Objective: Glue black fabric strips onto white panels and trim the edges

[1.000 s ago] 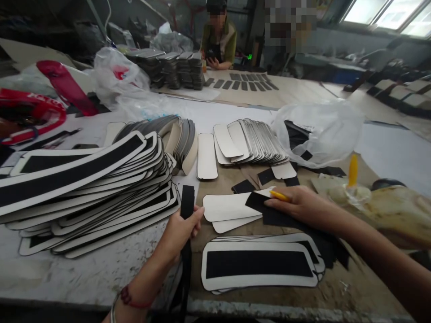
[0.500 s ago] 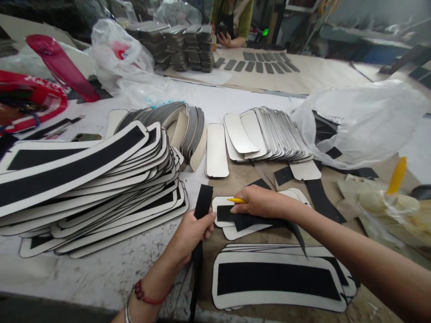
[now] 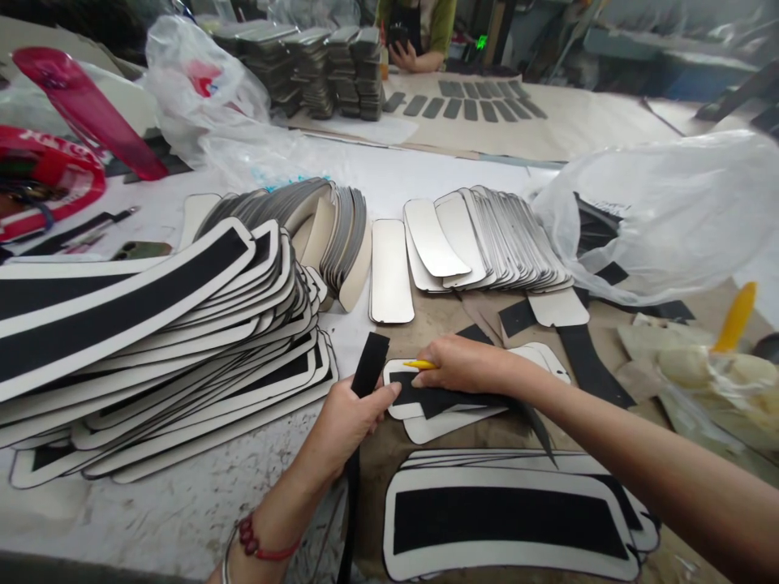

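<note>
My left hand [image 3: 346, 418] is closed around a bundle of black strips [image 3: 370, 361], whose long ends hang below it. Its thumb reaches to the left end of a white rounded panel [image 3: 393, 369]. A black strip [image 3: 441, 399] lies on that panel, under my right hand [image 3: 459, 362]. Between the fingers of my right hand is a thin yellow pointed tool [image 3: 419, 365], its tip toward the left. The right thumb rests at the strip. More white panels [image 3: 419, 430] lie beneath; closer to me is a small stack of white panels with black centres [image 3: 499, 560].
Large stack of black-centred panels [image 3: 200, 357] on the left. Rows of plain white panels [image 3: 389, 272] and curved pieces [image 3: 346, 243] stand behind. A plastic bag [image 3: 682, 211] and a yellow handle [image 3: 735, 316] are at right. Across the table, a person's hand [image 3: 407, 57] holds a dark object.
My left hand has moved slightly right, and its thumb now reaches onto the panel's left end. My right hand has shifted slightly left. The view has shifted a little.
</note>
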`<state>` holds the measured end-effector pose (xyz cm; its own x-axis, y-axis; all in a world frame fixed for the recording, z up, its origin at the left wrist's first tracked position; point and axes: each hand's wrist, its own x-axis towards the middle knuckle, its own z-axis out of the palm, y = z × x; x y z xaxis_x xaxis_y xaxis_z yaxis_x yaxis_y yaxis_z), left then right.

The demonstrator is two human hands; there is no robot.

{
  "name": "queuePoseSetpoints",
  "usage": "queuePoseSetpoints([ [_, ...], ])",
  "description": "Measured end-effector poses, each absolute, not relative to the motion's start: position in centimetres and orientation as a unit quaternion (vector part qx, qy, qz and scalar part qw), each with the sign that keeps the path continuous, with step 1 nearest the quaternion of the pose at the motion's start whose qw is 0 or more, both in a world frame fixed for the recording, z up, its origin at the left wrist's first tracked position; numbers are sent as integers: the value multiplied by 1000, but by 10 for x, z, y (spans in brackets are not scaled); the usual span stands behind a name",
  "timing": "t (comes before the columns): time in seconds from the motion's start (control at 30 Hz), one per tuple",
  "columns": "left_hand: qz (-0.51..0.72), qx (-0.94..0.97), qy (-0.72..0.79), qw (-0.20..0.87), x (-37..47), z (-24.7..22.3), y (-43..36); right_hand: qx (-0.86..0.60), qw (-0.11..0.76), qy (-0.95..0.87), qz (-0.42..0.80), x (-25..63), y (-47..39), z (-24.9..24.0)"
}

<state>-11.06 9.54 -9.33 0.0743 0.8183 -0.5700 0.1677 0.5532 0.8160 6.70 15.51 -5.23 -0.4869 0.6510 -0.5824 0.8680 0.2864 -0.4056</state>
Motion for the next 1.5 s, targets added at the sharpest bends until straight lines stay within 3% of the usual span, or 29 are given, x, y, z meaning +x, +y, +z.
queuePoseSetpoints([
  [0.2, 267, 404, 643, 593, -107, -102, 95, 478, 156, 790, -350, 72, 153, -45],
  [0.37, 264, 396, 651, 592, -108, -104, 93, 515, 165, 765, -351, 132, 133, -28],
  [0.53, 267, 389, 650, 596, -109, -105, 93, 624, 113, 684, -361, 200, 101, -19],
  [0.73, 259, 418, 666, 561, -107, -99, 93, 694, 56, 657, -288, 213, 83, -37],
  [0.93, 243, 425, 680, 546, -105, -97, 91, 743, 116, 639, -163, 202, 88, -44],
  [1.13, 234, 415, 688, 547, -106, -100, 91, 743, 175, 636, -116, 192, 96, -46],
  [1.5, 239, 397, 691, 554, -104, -99, 91, 770, 146, 617, -73, 215, 84, -34],
])
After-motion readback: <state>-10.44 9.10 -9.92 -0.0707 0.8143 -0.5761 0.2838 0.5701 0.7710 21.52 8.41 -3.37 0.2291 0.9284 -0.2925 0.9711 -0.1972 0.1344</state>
